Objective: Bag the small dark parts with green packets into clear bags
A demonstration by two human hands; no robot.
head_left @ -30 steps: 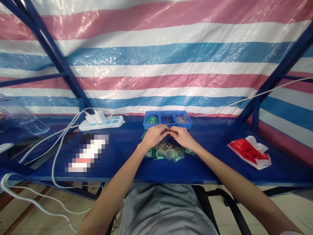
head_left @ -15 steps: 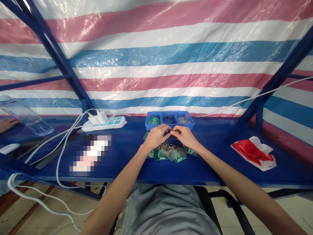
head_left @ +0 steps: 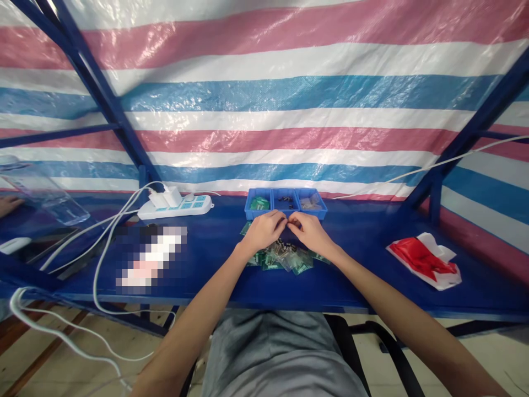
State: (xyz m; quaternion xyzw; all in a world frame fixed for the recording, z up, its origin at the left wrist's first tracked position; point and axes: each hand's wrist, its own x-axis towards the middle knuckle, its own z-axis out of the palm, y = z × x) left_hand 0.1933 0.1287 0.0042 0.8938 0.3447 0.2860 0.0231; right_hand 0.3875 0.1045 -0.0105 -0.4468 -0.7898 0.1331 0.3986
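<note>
My left hand [head_left: 264, 230] and my right hand [head_left: 309, 231] meet fingertip to fingertip above a pile of small green parts and clear bags [head_left: 285, 258] on the blue table. Both pinch a tiny dark piece [head_left: 288, 223] between them; it is too small to make out. Just behind the hands stands a blue tray with three compartments [head_left: 286, 203], holding green bits on the left, dark bits in the middle and pale bits on the right.
A white power strip [head_left: 176, 207] with plugs and white cables [head_left: 103, 242] lies at left. A clear plastic bottle [head_left: 41, 193] and another person's hand [head_left: 8, 204] are at far left. A red and white bag [head_left: 425, 259] lies at right.
The hands stay together over the pile, with only slight finger shifts. The view has shifted slightly between frames.
</note>
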